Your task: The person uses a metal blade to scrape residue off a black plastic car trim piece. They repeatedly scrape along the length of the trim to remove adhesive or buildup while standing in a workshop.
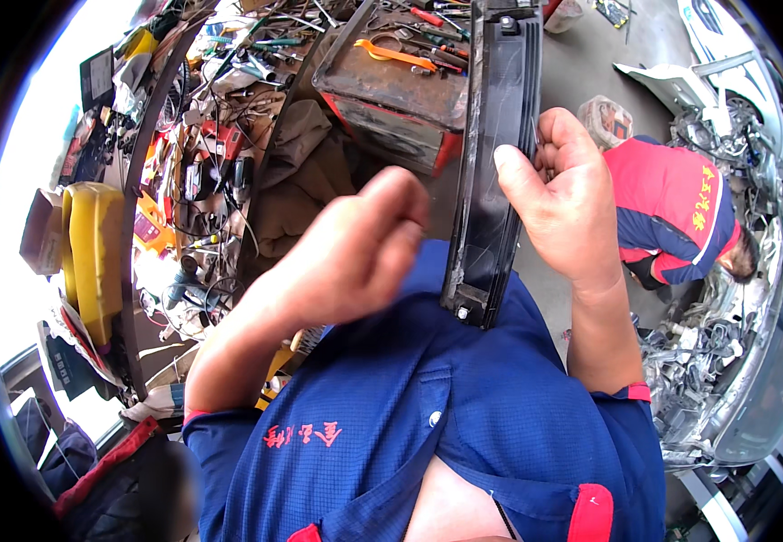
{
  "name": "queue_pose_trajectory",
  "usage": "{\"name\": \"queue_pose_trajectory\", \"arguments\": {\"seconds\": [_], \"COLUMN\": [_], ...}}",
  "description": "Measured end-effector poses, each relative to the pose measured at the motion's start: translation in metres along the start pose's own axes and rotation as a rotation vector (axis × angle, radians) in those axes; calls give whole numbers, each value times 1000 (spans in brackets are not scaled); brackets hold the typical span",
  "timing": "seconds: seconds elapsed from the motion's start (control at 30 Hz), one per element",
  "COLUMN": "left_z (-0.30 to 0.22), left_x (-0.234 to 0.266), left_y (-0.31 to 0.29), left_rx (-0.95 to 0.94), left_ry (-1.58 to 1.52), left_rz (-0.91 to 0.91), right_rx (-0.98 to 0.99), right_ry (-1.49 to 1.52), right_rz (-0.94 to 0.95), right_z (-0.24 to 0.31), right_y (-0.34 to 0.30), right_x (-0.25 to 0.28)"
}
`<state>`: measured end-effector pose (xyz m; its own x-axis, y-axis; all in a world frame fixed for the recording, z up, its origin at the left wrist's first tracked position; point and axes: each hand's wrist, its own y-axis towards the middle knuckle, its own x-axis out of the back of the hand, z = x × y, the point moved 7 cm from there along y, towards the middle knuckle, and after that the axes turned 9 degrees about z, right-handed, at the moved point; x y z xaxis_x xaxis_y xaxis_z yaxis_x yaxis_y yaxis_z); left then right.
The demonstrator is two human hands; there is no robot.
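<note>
A long black plastic trim strip (489,154) stands upright in front of my chest, its lower end close to my blue shirt. My right hand (565,194) grips its right edge, with the fingers curled behind it and the thumb raised along its front. There are small clips or fasteners at the strip's top and bottom ends. To the left of the strip, my left hand (355,244) is held up apart from it, slightly blurred. Its fingers are curled into the palm, and whatever may be inside them is hidden.
A metal tool cabinet (391,99) with hand tools and an orange tool (396,54) on top stands ahead. On the left, a cluttered bench (220,154) holds tools and cables. A co-worker (671,203) bends over an opened-up car (762,361) at right.
</note>
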<state>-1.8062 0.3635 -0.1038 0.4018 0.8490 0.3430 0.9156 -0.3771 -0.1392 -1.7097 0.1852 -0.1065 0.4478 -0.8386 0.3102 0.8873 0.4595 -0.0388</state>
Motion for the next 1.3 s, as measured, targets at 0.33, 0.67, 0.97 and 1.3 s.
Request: {"name": "queue_pose_trajectory", "arguments": {"seconds": [0.33,0.67,0.97,1.3], "left_z": [112,157,124,102], "left_x": [36,37,39,18], "left_y": [-18,-25,-4,17], "left_rx": [115,179,-49,-137], "left_ry": [663,537,-127,-447], "left_rz": [-239,-347,-346,-104], "right_rx": [163,146,18,55], "right_ry": [361,358,326,24], "right_rz": [53,121,171,126], "right_z": [10,1,-11,-14], "right_y": [14,27,12,-10], "right_x": [6,-16,-62,-84]}}
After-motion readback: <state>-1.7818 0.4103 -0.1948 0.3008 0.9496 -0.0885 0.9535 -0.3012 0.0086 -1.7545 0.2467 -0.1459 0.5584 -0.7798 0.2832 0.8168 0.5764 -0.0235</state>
